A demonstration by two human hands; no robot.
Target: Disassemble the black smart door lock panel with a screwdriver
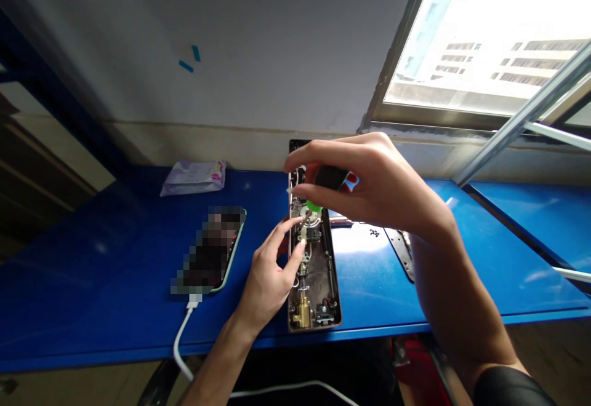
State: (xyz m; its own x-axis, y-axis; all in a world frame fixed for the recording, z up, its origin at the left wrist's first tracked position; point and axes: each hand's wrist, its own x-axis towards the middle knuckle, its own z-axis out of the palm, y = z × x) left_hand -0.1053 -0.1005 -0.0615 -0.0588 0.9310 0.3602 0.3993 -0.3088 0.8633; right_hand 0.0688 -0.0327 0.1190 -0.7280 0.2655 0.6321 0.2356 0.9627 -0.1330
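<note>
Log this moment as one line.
left hand: at open case | right hand: grips screwdriver, pointing down into case | left of case: phone, packet | right of case: small dark parts

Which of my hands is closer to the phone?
Left. Your left hand is to the right of the phone, at the open case; your right hand is farther off, over the case.

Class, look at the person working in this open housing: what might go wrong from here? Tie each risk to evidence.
The screwdriver in the right hand points down beside the left hand; a slip might jab that hand or the parts inside the open housing.

Small dark pieces, perhaps screws, lie loose on the blue table, where a brush of the right arm could scatter them.

The white cable from the phone hangs over the table's edge; a snag might drag the phone.
</note>
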